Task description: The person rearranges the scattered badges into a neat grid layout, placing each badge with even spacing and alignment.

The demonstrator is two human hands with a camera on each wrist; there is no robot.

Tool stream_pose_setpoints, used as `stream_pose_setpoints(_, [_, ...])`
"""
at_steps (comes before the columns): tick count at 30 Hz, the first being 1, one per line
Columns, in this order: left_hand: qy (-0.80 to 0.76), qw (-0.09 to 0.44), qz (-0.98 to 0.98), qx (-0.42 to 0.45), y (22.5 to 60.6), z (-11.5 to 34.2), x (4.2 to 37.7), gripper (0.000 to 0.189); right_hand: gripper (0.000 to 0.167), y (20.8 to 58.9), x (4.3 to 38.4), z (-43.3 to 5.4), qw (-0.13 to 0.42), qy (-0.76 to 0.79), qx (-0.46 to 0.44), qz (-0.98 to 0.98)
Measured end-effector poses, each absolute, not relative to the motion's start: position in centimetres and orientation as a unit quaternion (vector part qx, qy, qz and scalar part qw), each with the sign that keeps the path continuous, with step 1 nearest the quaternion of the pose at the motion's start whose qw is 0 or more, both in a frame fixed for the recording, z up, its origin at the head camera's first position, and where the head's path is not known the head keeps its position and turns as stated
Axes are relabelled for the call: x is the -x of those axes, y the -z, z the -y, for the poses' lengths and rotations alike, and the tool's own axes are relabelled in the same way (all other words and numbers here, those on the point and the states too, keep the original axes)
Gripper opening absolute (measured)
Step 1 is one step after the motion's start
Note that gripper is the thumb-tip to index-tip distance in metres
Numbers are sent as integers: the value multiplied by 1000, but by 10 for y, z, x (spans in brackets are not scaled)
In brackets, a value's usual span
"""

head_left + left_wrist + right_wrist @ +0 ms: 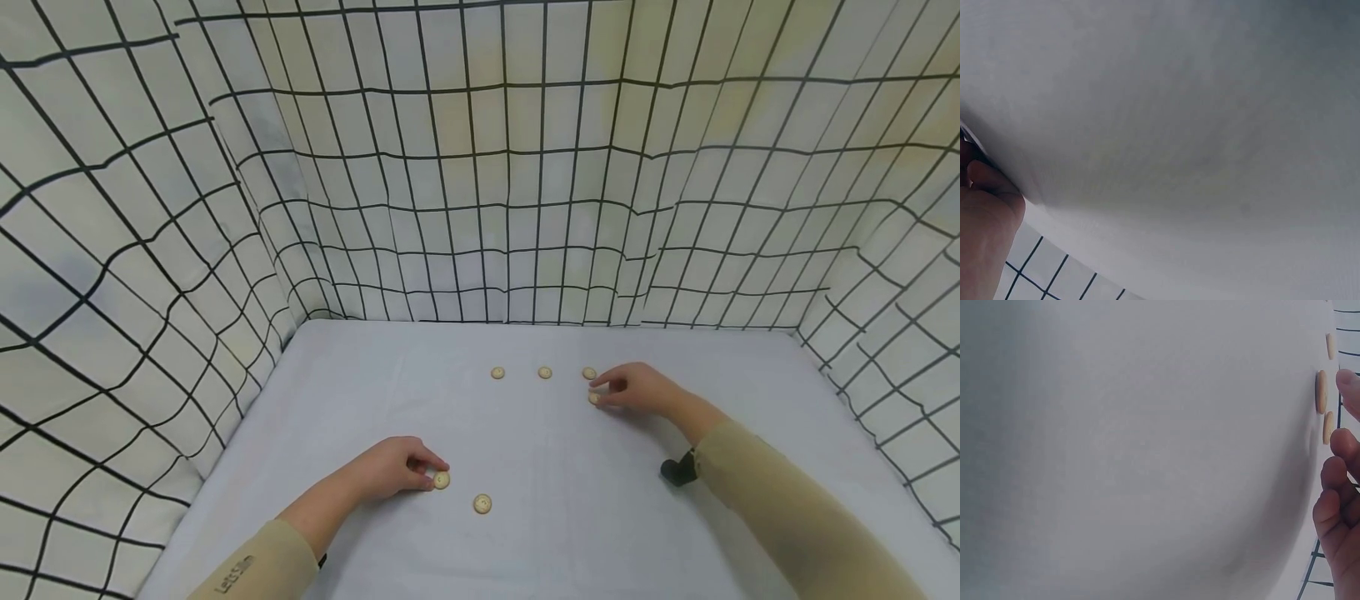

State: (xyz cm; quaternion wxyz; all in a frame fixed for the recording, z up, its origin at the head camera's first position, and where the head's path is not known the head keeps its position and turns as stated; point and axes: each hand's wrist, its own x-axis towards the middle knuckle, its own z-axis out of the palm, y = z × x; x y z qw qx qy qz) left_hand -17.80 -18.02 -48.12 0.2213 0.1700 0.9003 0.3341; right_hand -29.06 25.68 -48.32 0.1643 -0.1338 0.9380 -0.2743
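Observation:
My left hand (pixel 390 467) pinches a round tan disc (pixel 442 480) between thumb and index finger, close over the white table. In the left wrist view only part of that hand (pixel 988 215) shows, and the disc is hidden. Another disc (pixel 482 503), with small marks on its face, lies just right of it. Farther back, my right hand (pixel 637 389) has thumb and index finger spread apart, with the thumb right at a disc (pixel 593 399). In the right wrist view, this nearer disc (pixel 1321 392) lies flat beside the thumb (pixel 1349 387), the other fingers loosely bent.
Behind the right hand's disc, a row of three similar discs includes a left one (pixel 498 372), a middle one (pixel 545 372) and a right one (pixel 589 373). Pale walls with a black grid (pixel 510 183) enclose the white table (pixel 360 375). A black wrist device (pixel 678 469) hangs below the right sleeve.

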Motion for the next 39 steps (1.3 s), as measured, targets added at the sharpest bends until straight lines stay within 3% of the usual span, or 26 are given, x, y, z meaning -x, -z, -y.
stream_pose_setpoints(15, [-334, 221, -901, -168, 476, 179, 177, 22, 32, 470, 279, -239, 170, 303, 181, -920])
stream_pose_setpoints(39, [-334, 224, -901, -163, 479, 179, 178, 22, 30, 473, 250, -166, 195, 252, 350, -881])
